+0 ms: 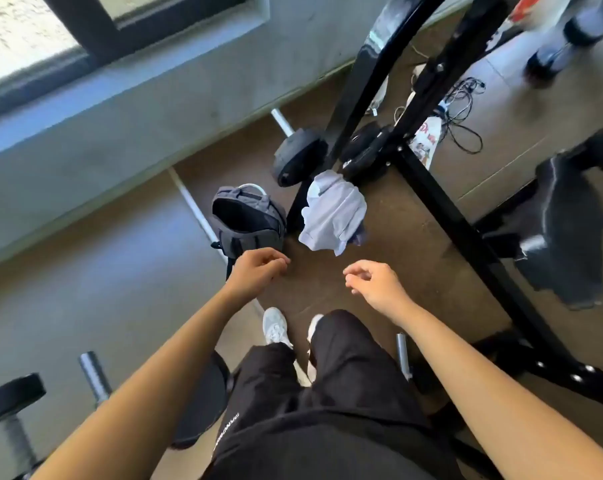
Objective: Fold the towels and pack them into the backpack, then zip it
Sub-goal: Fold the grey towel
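Person stands on brown floor, both arms stretched out. Left hand (258, 268) loose, fingers curled, holds nothing, just by grey backpack (248, 220). Backpack stands open, dark inside. Pale crumpled towels (331, 211) lie right beside it, against black metal frame (442, 209). Right hand (376, 282) empty too, fingers half curled. White shoes (275, 329) below.

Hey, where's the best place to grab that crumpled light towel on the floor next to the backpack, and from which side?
Probably take the towel by its near hem, the loose corner pointing toward the feet, coming from above. It lies bunched, with its far end against the black frame. Both the left hand and right hand are empty.
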A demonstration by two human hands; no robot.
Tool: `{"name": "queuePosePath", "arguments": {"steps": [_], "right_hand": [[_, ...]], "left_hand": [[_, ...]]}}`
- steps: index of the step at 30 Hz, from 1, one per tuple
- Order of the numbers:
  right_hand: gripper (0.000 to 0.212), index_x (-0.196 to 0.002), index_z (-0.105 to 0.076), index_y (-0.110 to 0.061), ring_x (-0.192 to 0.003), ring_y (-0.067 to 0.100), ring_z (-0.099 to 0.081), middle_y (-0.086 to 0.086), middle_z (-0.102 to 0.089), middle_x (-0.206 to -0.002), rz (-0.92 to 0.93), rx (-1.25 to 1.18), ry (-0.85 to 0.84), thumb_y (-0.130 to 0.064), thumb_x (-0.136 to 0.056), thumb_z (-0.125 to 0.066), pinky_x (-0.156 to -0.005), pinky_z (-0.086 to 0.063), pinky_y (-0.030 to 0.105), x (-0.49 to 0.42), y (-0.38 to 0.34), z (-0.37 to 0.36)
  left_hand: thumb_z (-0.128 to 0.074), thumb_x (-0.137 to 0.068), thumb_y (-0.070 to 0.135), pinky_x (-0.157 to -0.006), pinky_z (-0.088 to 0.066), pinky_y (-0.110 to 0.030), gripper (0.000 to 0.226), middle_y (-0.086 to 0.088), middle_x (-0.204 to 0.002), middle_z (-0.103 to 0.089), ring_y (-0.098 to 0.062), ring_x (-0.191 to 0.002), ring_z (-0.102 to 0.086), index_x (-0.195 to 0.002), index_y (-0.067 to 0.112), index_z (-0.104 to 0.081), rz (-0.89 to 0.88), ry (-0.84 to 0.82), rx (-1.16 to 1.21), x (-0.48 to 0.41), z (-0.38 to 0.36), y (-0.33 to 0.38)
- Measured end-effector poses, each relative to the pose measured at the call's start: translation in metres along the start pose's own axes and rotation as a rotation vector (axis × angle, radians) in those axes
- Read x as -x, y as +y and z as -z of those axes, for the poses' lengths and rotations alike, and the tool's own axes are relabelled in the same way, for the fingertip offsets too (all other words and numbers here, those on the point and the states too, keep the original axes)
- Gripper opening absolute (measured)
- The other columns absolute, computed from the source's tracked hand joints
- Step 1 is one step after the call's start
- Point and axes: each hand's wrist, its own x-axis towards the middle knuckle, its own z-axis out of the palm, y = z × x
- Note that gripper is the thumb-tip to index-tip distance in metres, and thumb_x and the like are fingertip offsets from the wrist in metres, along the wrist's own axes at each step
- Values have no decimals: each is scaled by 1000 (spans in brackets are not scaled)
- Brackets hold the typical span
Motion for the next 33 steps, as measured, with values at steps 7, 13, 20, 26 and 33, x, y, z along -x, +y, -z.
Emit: {"name": "queuePosePath", "arguments": {"steps": [7,13,20,26,33], "right_hand": [[16,-79,-69,-19,-70,16,-65,7,-73,-84,-342,-166,192,-16,-94,-66,-70,-57,32,-131,-2,2],[24,-106,-70,-11,-85,24,-67,9,-70,-98,-548,-183,182,-29,-91,-72,-82,-62,42,-238,25,3],[21,-74,-59,-17,-92,36,-69,8,-67,-89,-577,-291,334,-25,-86,-74,-82,-61,52,-275,27,-6],[22,-67,-43,-16,-69,23,-49,9,-50,-74,-381,-395,351,-23,-74,-63,-61,-49,39,-237,-7,6],[33,-65,-29,-17,-56,6,-27,-3,-28,-63,96,-214,221,0,-83,-52,-55,-29,23,-179,-85,8]], "left_hand": [[-65,-96,20,-95,-58,-48,14,-12,-95,-78,-21,-83,-70,-95,16,-78,126,-29,102,-127,-19,1],[-64,-96,18,-86,-60,-35,15,-3,-92,-78,-16,-85,-68,-92,18,-78,291,54,258,-159,-52,-32],[-62,-95,17,-94,-60,-42,17,-6,-98,-78,-27,-100,-72,-92,18,-79,424,81,335,-148,-59,-57],[-60,-96,13,-91,-60,-31,18,-7,-98,-78,-28,-103,-72,-94,15,-77,414,108,301,-131,-33,-47],[-58,-99,19,-95,-59,-37,19,-2,-97,-77,-23,-99,-72,-102,18,-77,259,109,217,-123,13,-15]]}}
